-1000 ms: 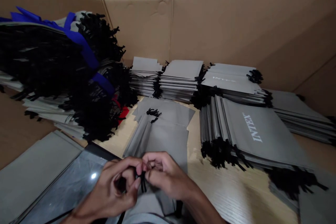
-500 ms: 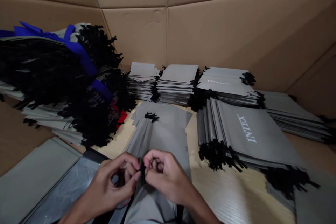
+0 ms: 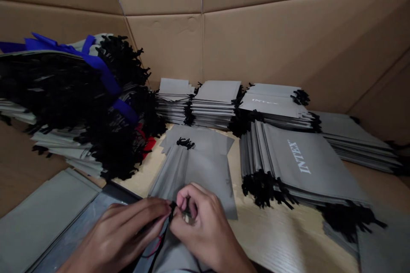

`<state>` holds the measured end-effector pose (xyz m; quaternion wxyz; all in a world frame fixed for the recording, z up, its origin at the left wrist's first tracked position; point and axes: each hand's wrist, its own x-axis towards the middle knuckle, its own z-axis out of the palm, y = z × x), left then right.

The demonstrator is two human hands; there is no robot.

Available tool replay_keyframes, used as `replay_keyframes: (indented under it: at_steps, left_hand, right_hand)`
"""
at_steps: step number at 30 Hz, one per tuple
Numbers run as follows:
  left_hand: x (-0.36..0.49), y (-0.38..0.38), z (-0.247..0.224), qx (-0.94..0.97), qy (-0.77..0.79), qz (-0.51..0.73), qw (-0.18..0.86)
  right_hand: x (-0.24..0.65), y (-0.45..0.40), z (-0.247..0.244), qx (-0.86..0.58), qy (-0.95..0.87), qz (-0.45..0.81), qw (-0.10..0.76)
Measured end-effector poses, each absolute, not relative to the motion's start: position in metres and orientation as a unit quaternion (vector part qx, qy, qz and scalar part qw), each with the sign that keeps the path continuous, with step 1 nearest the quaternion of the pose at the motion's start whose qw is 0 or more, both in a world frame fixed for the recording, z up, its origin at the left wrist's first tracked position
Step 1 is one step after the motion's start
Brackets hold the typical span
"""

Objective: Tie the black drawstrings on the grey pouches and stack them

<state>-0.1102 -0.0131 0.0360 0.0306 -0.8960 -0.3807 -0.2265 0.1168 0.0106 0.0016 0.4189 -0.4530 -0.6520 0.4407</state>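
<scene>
My left hand (image 3: 123, 232) and my right hand (image 3: 203, 226) meet low in the middle of the view, fingertips pinched. Between them is a black drawstring (image 3: 173, 210), which both hands grip close together. Just beyond my fingers lies a grey fabric bag (image 3: 179, 166), gathered in folds, with black cord ends at its far tip. More grey fabric (image 3: 179, 254) hangs beneath my hands at the near edge. A thin red and black loop (image 3: 156, 247) shows under my left wrist. My fingers partly hide the cord, so its knot cannot be made out.
A stack of grey bags marked INTEX (image 3: 307, 158) lies right of my hands. Further stacks (image 3: 218, 94) line the cardboard wall (image 3: 256, 42). Bundles tied with blue strips (image 3: 105, 74) rise at left. Flat grey sheets (image 3: 48, 213) lie near left.
My left hand has turned, its fingers now straighter and closer together over the cord. Both hands have shifted slightly, and the near grey fabric has pulled away from the bag beyond.
</scene>
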Motion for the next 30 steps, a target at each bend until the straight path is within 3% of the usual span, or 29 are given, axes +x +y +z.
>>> replay_keyframes:
  at_steps: [17,24,30]
  left_hand:
    - [-0.09,-0.014,0.057,-0.912,-0.326,-0.228,0.101]
    - [-0.09,-0.012,0.042,-0.915,-0.331,-0.174,0.149]
    - [-0.093,-0.009,0.03,-0.897,-0.402,-0.182,0.011]
  right_hand:
    - [0.115,0.007,-0.002,-0.478,-0.65,0.45,0.382]
    - [0.114,0.006,-0.002,-0.471,-0.651,0.452,0.388]
    - [0.119,0.006,0.002,-0.447,-0.634,0.488,0.4]
